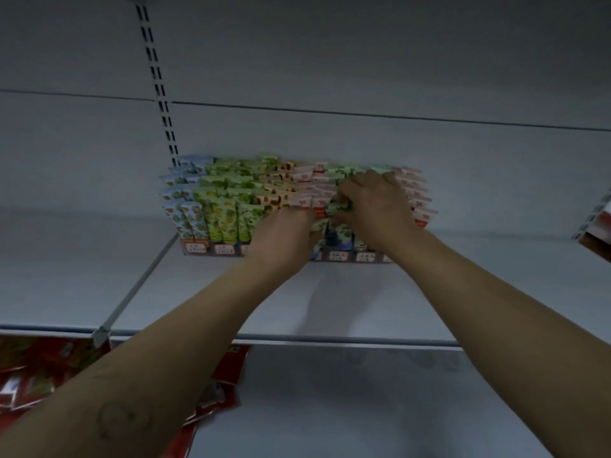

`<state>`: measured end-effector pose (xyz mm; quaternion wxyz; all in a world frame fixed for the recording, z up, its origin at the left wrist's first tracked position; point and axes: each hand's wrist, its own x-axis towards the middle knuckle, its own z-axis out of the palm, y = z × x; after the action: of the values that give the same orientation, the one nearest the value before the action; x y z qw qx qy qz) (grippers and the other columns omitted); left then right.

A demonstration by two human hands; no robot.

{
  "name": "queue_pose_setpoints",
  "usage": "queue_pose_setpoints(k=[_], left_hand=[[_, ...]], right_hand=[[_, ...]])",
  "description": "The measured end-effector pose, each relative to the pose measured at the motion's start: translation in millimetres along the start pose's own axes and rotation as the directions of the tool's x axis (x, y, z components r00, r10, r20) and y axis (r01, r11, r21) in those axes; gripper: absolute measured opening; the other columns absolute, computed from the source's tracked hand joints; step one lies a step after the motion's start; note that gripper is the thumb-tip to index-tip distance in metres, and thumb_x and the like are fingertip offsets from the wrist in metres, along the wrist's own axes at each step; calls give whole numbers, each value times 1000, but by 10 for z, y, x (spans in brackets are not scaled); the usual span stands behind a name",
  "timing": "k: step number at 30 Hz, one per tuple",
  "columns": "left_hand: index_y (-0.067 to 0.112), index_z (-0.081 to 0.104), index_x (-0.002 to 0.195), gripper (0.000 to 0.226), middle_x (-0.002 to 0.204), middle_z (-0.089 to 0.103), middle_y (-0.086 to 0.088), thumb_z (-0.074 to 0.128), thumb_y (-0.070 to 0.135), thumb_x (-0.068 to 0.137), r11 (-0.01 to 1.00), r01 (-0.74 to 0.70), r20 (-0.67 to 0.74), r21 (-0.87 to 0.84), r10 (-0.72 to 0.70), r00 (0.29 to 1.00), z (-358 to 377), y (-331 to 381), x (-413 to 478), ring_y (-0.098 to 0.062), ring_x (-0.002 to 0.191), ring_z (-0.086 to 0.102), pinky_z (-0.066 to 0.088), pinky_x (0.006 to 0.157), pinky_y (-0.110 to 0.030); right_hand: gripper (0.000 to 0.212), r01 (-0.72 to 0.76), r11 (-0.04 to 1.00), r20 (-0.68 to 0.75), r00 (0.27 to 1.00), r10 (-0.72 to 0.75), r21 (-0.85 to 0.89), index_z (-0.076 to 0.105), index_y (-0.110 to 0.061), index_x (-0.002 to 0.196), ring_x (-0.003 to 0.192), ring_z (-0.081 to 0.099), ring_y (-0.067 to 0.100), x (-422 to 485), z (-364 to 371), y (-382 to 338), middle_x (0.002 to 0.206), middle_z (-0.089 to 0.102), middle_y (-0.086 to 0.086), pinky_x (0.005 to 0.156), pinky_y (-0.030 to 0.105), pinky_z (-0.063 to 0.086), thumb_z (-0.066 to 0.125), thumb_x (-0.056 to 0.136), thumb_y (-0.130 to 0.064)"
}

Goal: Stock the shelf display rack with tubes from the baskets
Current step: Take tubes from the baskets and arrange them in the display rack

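The right hand (373,203) curls its fingers round green tubes (339,230) in the rack's right half; the left hand (284,234) pinches the same bunch from the side. The rack (211,249) stands at the back of a white shelf (231,302), against a pale wall with a slotted upright (158,81). Its upright tubes form blue, green, orange and pink columns. Red packets (39,368) lie below, left
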<state>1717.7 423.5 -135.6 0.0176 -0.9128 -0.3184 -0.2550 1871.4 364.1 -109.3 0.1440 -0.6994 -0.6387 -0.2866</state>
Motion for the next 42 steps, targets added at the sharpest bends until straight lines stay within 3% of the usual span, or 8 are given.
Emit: queue_pose_setpoints(k=[4, 8, 14, 19, 24, 30, 35, 42], left_hand=[[15, 65, 106, 24, 96, 67, -9, 55, 34, 95, 999, -22, -89, -45, 18, 996, -46, 31, 83, -30, 86, 61, 40, 62, -32], [16, 67, 103, 25, 92, 66, -10, 58, 37, 92, 999, -34, -159, -18, 30, 987, -64, 26, 117, -32, 86, 60, 38, 63, -33], [16, 74, 100, 31, 107, 67, -10, 72, 36, 77, 980, -130, -243, 154, 165, 956, -9, -109, 162, -36, 108, 54, 42, 90, -48], [24, 65, 123, 43, 136, 56, -2, 70, 36, 82, 968, -230, -79, 95, 238, 968, -47, -179, 360, -29, 125, 48, 32, 105, -45], [14, 65, 123, 41, 131, 60, -5, 70, 29, 84, 958, -285, 26, 13, 285, 958, -113, -206, 472, -33, 115, 54, 46, 93, -44], [7, 73, 105, 33, 114, 68, -13, 76, 23, 76, 933, -343, 9, 111, 344, 939, -118, -174, 480, -39, 98, 61, 47, 82, -44], [19, 68, 118, 38, 128, 61, -4, 70, 29, 81, 936, -335, 66, 106, 330, 942, -159, -188, 513, -33, 113, 55, 41, 91, -41], [27, 65, 123, 40, 134, 56, 4, 63, 43, 87, 936, -318, 125, 148, 302, 945, -170, -259, 530, -25, 122, 47, 30, 96, -38]], right_hand=[[27, 1, 998, 84, 996, -6, 63, 65, -17, 110, 109, 46, 29, -3, -11, 47, 110, 63, 8, 81, 35, 32, 65, 84, -25], [19, -43, 996, 122, 992, 33, 80, 65, -22, 102, 108, 42, 26, 11, -27, 24, 107, 62, 3, 77, 32, 25, 60, 84, -21], [19, -55, 998, 170, 984, 51, 16, 64, -26, 103, 108, 45, 26, 51, -45, 39, 102, 65, 3, 88, 36, 30, 59, 84, -25], [19, 8, 1000, 129, 992, -4, -29, 66, -24, 99, 100, 51, 27, 98, -149, -8, 95, 67, 6, 88, 35, 27, 52, 89, -32], [23, -80, 997, 162, 983, 82, -20, 64, -24, 103, 106, 53, 27, 189, -143, -99, 100, 66, 4, 96, 38, 30, 56, 85, -34], [9, -175, 982, 260, 947, 187, -69, 57, -21, 78, 77, 48, 22, 299, -114, -55, 64, 43, -4, 102, 42, 28, 58, 82, -29], [27, -210, 978, 297, 932, 207, -21, 45, -20, 60, 68, 43, 19, 320, -122, -19, 62, 41, -3, 73, 30, 32, 61, 79, -30], [35, -301, 953, 355, 895, 269, 37, 43, -17, 58, 56, 43, 17, 376, -139, 31, 60, 45, 0, 50, 24, 27, 64, 77, -38]])
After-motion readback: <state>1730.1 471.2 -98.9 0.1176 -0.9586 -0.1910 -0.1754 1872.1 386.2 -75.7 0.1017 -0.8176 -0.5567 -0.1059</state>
